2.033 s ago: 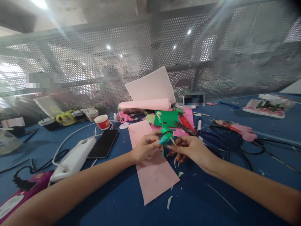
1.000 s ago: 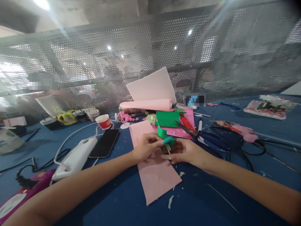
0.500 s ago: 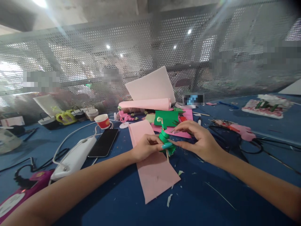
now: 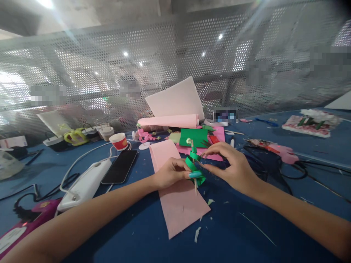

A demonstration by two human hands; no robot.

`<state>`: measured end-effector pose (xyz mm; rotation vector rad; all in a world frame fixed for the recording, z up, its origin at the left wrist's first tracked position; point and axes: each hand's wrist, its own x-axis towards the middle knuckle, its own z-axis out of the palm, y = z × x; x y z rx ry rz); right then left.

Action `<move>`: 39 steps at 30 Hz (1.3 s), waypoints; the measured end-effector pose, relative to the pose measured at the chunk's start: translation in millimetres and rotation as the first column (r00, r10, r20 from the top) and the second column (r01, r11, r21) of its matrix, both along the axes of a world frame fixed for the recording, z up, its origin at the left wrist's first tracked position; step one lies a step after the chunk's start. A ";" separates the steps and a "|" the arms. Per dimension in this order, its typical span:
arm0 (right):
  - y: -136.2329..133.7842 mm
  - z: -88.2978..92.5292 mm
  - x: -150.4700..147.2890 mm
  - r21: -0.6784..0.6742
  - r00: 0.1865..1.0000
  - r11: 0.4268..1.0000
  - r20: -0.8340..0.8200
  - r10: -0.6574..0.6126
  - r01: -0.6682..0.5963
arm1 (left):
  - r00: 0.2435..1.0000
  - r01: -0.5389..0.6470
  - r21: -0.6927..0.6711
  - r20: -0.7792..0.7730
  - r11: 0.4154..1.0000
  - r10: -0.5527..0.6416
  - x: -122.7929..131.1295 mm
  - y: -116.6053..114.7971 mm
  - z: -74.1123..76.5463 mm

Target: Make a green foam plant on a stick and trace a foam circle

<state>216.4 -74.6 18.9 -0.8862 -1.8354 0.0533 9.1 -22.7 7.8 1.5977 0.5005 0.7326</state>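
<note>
Between thumb and fingers, my left hand [image 4: 172,173] pinches a thin wooden stick [image 4: 195,188] near its lower part. A green paper strip [image 4: 195,156] curls in loose loops around the stick, and a pale curl sits at the stick's top. My right hand [image 4: 229,164] has thumb and index finger bent close together at the strip's right edge; whether they grip it is hard to make out. Below both hands a long pink paper sheet [image 4: 182,210] lies on the blue table.
To the left are a black phone [image 4: 120,167], a white power strip [image 4: 85,184] and a red paper cup [image 4: 119,141]. Green paper [image 4: 193,137] and a pink roll [image 4: 168,121] lie behind. At right sits a pink glue gun [image 4: 282,150] with black cords.
The green strip's upper loops have opened out and spread along the stick. My right fingers have shifted slightly down; the left hand keeps its pinch.
</note>
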 end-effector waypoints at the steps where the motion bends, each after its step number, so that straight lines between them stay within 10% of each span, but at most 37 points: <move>1: 0.0 -0.4 -0.4 -0.008 1.000 1.000 -0.010 -0.012 0.012 | 1.000 0.001 0.003 0.002 1.000 -0.001 0.1 0.0 0.1; 8: 4.3 -9.7 -3.2 -0.421 0.957 0.893 -0.287 0.032 -0.156 | 0.995 -0.087 -0.038 0.043 0.995 0.089 -1.1 3.6 -2.4; 16: -3.0 -11.0 -17.0 -0.624 0.663 0.255 -0.740 0.110 -0.739 | 0.932 -0.279 -0.144 0.198 0.950 0.304 1.0 11.3 -10.2; 32: -2.0 -14.8 -30.2 -0.666 0.778 0.487 -0.627 0.046 -0.565 | 0.962 -0.223 -0.070 0.146 0.972 0.231 6.8 -0.3 -1.7; 39: -4.2 -14.2 -32.8 -0.656 0.772 0.501 -0.635 0.037 -0.564 | 0.938 -0.272 -0.172 0.173 0.947 0.300 11.5 -1.6 -0.4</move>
